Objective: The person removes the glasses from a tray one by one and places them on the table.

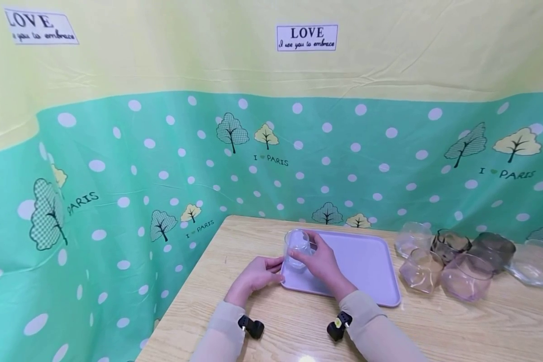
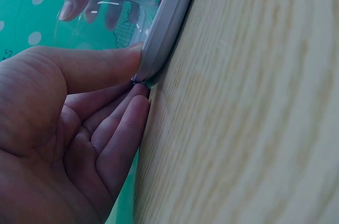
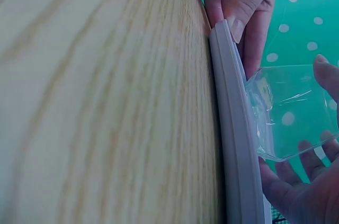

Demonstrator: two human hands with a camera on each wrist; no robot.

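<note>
A clear drinking glass (image 1: 296,240) stands upright on the left end of a lilac tray (image 1: 359,256). My right hand (image 1: 322,259) holds this glass from its right side; in the right wrist view the thumb and fingers lie around the clear wall of the glass (image 3: 291,113). With thumb above the rim and fingers beneath, my left hand (image 1: 259,275) pinches the tray's near left corner. The left wrist view shows that thumb on the tray edge (image 2: 167,28), close to the glass.
Right of the tray stand several other glasses: a clear one (image 1: 413,240), a brown one (image 1: 450,245), a grey one (image 1: 493,251), a pinkish faceted one (image 1: 421,271), a pink-purple one (image 1: 467,279) and another clear one (image 1: 536,264). A patterned curtain (image 1: 271,191) hangs behind the wooden table (image 1: 285,324).
</note>
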